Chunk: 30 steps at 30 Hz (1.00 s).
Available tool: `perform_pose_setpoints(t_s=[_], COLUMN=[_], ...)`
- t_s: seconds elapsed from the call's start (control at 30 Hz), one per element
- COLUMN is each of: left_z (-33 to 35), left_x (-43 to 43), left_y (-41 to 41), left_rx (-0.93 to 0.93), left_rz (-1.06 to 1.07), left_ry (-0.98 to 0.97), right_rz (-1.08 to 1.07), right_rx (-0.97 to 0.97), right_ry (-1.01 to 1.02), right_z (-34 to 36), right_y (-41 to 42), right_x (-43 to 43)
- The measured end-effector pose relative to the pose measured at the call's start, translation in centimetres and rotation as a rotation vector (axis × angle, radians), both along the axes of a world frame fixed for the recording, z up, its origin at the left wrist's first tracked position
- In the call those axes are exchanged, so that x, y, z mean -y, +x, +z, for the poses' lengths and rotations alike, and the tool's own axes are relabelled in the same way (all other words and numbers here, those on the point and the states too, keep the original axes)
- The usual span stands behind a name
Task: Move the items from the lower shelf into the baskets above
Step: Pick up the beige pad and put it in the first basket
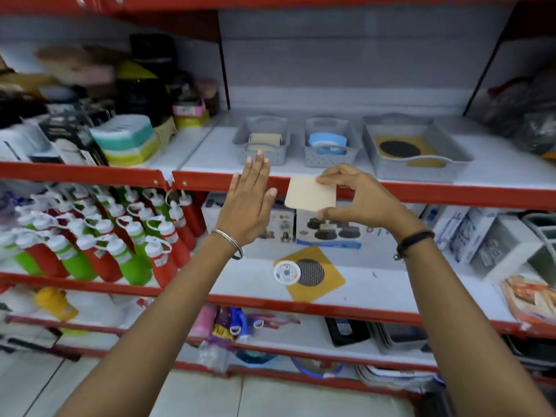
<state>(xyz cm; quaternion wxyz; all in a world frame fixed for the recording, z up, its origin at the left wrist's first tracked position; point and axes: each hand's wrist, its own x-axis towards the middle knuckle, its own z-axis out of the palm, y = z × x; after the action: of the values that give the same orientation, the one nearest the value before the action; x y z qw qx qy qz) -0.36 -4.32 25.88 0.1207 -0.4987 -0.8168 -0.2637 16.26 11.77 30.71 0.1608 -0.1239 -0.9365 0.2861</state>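
Note:
My right hand pinches a beige square pad in front of the upper shelf's red edge. My left hand is flat and open beside it, fingers apart, holding nothing. Three grey baskets stand on the upper shelf: the left basket holds beige pads, the middle basket holds blue pieces, the wide right tray holds a yellow square with a black disc. On the lower shelf lie a yellow square with a black mesh disc and a small white round item.
Red and green squeeze bottles crowd the lower shelf to the left. Product boxes stand behind the lower-shelf items, more boxes to the right. Stacked containers fill the upper shelf's left side.

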Motion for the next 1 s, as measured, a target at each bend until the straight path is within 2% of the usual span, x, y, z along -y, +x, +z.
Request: perform_pose_setpoints(t_s=[0.27,0.37,0.53,0.7,0.87,0.93,1.0], left_z=[4.5,5.2,5.6,4.7,4.2,4.5,4.6], left_x=[-3.6,-5.4,-7.3,-8.4,-8.8,-8.5,-7.9], left_y=[-9.1,-13.0,-16.6,-19.1,-19.8,-19.4,-18.4], left_rx=[0.025,0.043,0.125,0.146,0.058,0.052,0.019], left_rz=[0.005,-0.003,-0.028,-0.097,-0.112,-0.115,-0.122], left_ry=[-0.079,-0.093,-0.138,-0.173,-0.190,-0.131,0.024], right_rz=[-0.063,-0.101,-0.094,-0.042,-0.013,-0.040,-0.114], right_rx=[-0.046,0.001,0.093,0.187,0.255,0.175,-0.032], right_ry=[0.116,0.179,0.061,0.003,0.105,0.132,0.136], right_z=[3.7,4.1,3.3,1.8,1.8,2.2,2.5], right_y=[-10.5,-15.5,-21.2,-23.7,-24.1,-23.5,-22.0], right_x=[-4.0,-6.2,-8.0,-9.0,-9.1,-8.9,-8.1])
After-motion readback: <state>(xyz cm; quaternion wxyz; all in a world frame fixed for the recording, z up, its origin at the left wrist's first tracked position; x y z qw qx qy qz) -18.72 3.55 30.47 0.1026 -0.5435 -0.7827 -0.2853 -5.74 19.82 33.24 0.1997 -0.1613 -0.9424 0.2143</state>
